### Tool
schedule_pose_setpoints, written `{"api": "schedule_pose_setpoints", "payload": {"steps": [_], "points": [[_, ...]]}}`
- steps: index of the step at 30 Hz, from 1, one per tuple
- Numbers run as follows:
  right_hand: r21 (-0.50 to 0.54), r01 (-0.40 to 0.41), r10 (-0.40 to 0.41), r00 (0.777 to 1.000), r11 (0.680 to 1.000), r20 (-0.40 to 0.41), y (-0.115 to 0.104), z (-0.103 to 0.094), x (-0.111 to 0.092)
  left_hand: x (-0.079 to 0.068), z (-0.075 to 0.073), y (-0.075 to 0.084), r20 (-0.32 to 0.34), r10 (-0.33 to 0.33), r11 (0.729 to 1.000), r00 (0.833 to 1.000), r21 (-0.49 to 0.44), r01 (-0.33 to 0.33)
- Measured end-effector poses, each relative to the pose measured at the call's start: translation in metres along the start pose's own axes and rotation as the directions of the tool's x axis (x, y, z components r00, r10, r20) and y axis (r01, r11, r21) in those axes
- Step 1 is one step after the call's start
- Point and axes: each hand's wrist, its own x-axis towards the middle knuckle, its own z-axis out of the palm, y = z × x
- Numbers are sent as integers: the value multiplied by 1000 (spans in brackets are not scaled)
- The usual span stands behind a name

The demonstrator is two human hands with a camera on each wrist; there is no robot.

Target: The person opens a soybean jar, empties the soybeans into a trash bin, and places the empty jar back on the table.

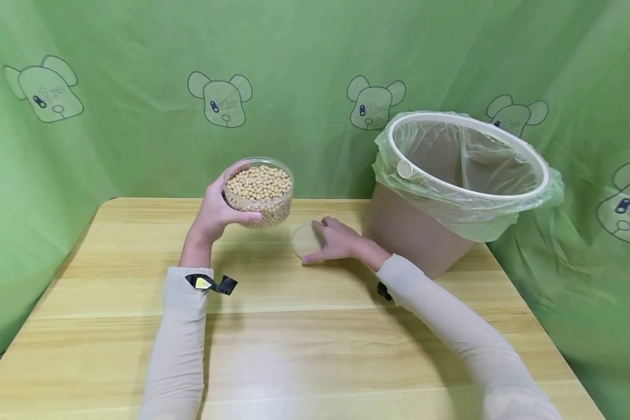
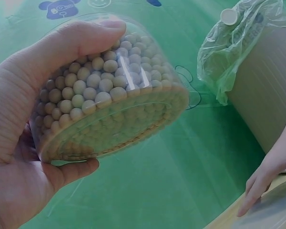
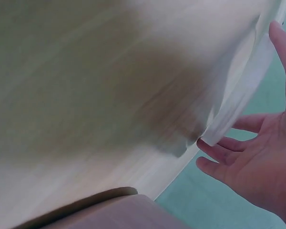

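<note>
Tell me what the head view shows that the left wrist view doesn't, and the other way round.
Only the head view: the top layer of beans, both light sleeves and the white ring around the mouth of the bin.
Only the left wrist view: the clear underside of the container.
Both: the left hand holding that container, the right hand at a clear disc, the bin with its green plastic bag, and the green backdrop.

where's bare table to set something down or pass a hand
The light wood-grain table is bare in front between the beige left sleeve and beige right sleeve, and from the left sleeve to the table's left edge. It's crowded toward the back right, where the tan bin with green plastic liner stands beside the right hand and clear round lid.
</note>
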Motion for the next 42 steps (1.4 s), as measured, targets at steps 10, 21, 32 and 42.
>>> {"api": "schedule_pose_setpoints", "payload": {"steps": [10, 21, 32, 42], "points": [[-28, 1, 0, 1000, 1000, 11, 0, -2, 0, 0, 1, 1, 5, -2, 1000, 1000, -17, 2], [-55, 9, -7, 999, 998, 41, -2, -3, -2, -2, 1, 0, 4, -8, 1000, 1000, -13, 8], [-59, 60, -65, 993, 996, -94, -15, -27, -13, -1, 0, -2, -5, -8, 1000, 1000, 1, 8], [-140, 194, -239, 831, 971, -503, -46, -86, -64, -2, -1, 1, -10, -7, 1000, 1000, 8, 7]]}}
